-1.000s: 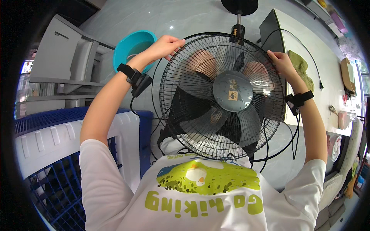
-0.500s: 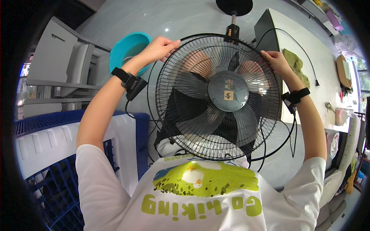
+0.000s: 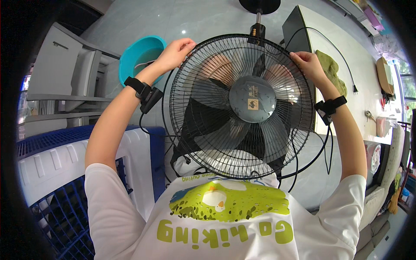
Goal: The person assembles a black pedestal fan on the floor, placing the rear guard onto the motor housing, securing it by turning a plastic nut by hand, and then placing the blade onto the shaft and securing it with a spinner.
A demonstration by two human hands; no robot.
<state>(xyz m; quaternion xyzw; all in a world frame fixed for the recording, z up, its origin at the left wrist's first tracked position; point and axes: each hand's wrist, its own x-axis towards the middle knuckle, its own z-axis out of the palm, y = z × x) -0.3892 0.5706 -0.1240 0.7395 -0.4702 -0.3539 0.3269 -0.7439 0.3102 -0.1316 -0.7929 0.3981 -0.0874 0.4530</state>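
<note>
A black stand fan lies tilted in front of me, its round wire guard covering grey, see-through blades. The guard's lower edge is close to my shirt. My left hand is closed at the guard's upper left rim, fingers pinched on the edge. At the upper right rim, my right hand grips the edge between thumb and fingers. Beyond the guard, the fan's pole runs to a round black base. My legs show through the wires.
A turquoise basin stands beyond my left forearm, near grey chair-like furniture. A blue and white plastic crate is at my left. On the right, a white-topped table bears a green cloth and a black plug cord.
The guard's rims, offset at the top before, now sit more nearly in line. My left hand has shifted slightly up and left along with the rim; the right hand stays at the edge.
</note>
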